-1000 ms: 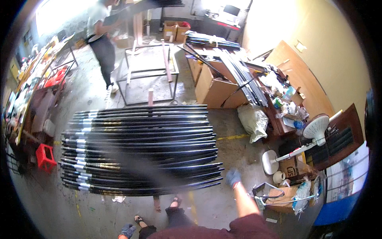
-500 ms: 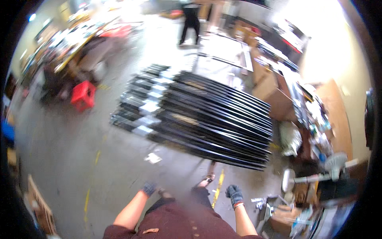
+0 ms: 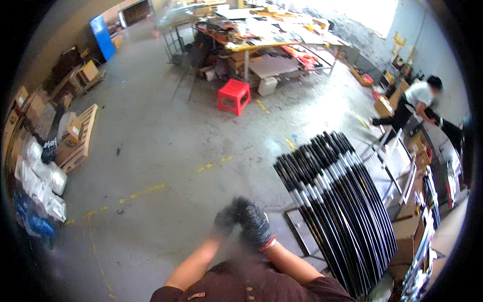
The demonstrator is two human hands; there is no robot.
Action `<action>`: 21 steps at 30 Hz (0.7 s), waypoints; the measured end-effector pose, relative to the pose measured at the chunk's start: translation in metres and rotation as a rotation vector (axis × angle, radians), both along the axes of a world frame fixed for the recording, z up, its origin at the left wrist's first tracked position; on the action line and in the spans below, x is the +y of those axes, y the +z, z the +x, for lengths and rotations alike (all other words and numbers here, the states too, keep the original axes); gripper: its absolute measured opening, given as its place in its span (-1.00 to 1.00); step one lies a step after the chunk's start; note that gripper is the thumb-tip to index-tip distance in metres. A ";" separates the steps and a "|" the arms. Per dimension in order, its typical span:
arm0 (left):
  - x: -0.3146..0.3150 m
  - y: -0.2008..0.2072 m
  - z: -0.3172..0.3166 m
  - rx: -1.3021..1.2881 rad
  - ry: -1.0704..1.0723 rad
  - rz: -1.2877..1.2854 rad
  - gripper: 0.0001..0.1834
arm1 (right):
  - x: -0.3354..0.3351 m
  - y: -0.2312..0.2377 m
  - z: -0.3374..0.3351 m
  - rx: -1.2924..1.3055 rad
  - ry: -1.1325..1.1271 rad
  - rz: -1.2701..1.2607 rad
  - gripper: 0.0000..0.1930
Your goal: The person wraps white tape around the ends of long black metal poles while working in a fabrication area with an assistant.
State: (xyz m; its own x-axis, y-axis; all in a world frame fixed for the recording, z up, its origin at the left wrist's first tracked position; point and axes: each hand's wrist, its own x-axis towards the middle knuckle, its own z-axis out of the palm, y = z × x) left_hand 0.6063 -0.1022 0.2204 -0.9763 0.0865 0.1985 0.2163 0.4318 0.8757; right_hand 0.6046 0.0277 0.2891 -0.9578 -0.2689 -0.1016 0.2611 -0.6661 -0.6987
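Both of my hands wear dark grey knit gloves and meet in front of my chest, over the bare floor. My left hand (image 3: 225, 222), partly smeared, has its fingers hidden against the other hand. Pressed up beside it, my right hand (image 3: 255, 227) has bent, closed fingers; whatever is in them, if anything, does not show. An orange-red cuff edge rings the right wrist. To the right lies a wide stack of long black bars (image 3: 347, 216) with pale bands across them, on a low metal frame (image 3: 299, 232). Neither hand touches it.
A red plastic stool (image 3: 234, 96) stands ahead, before a cluttered worktable (image 3: 246, 65). At far right a person (image 3: 410, 108) bends over dark material. Cartons and a wooden pallet (image 3: 83, 143) line the left, near plastic-wrapped bundles (image 3: 45, 173). Yellow tape lines (image 3: 148, 192) mark the floor.
My view has turned left, so the bar stack now sits to the right and the stool nearer the middle. My hands, apart before, have come together in front of me.
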 end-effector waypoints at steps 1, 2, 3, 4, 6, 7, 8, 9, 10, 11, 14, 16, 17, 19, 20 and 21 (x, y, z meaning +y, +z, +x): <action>-0.013 0.013 -0.008 -0.129 -0.002 0.160 -0.72 | -0.007 0.004 -0.010 -0.011 0.070 0.007 -0.58; -0.026 0.027 -0.019 -0.245 0.015 0.315 -0.70 | -0.017 -0.003 -0.025 0.007 0.132 -0.008 -0.57; -0.036 0.022 -0.026 -0.168 0.068 0.328 -0.74 | -0.028 -0.015 -0.041 0.028 0.198 -0.030 -0.55; -0.044 0.022 -0.039 -0.091 0.116 0.344 -0.77 | -0.038 -0.026 -0.059 0.049 0.260 -0.046 -0.53; -0.061 0.042 -0.073 -0.038 0.213 0.007 -0.79 | -0.061 -0.037 -0.092 0.148 0.247 0.089 -0.51; -0.068 0.050 -0.093 -0.012 0.256 -0.159 -0.79 | -0.066 -0.038 -0.114 0.163 0.287 0.090 -0.50; -0.079 0.034 -0.120 0.056 0.316 -0.185 -0.79 | -0.071 -0.037 -0.139 0.183 0.324 0.094 -0.49; -0.100 0.007 -0.147 0.121 0.393 -0.229 -0.79 | -0.077 -0.019 -0.164 0.169 0.434 0.011 -0.48; -0.121 -0.008 -0.180 0.197 0.461 -0.271 -0.78 | -0.083 -0.005 -0.193 0.163 0.535 -0.069 -0.47; -0.133 -0.010 -0.220 0.185 0.290 -0.577 -0.78 | -0.082 -0.023 -0.220 0.202 0.501 0.021 -0.48; -0.155 -0.033 -0.292 0.382 0.342 -0.662 -0.80 | -0.095 -0.007 -0.294 0.477 0.478 0.299 -0.50; -0.153 0.009 -0.336 0.007 0.125 0.243 -0.79 | -0.092 0.000 -0.350 0.270 0.554 0.100 -0.53; -0.153 0.007 -0.351 -0.159 0.074 0.576 -0.78 | -0.090 -0.013 -0.370 0.128 0.540 -0.012 -0.53; -0.165 0.024 -0.367 -0.281 0.105 0.830 -0.76 | -0.112 0.002 -0.402 0.484 0.492 0.357 -0.56; -0.161 0.046 -0.385 -0.249 0.131 0.781 -0.76 | -0.121 0.003 -0.420 0.454 0.468 0.396 -0.57; -0.166 0.059 -0.399 -0.212 0.174 0.712 -0.77 | -0.136 0.003 -0.437 0.435 0.452 0.414 -0.57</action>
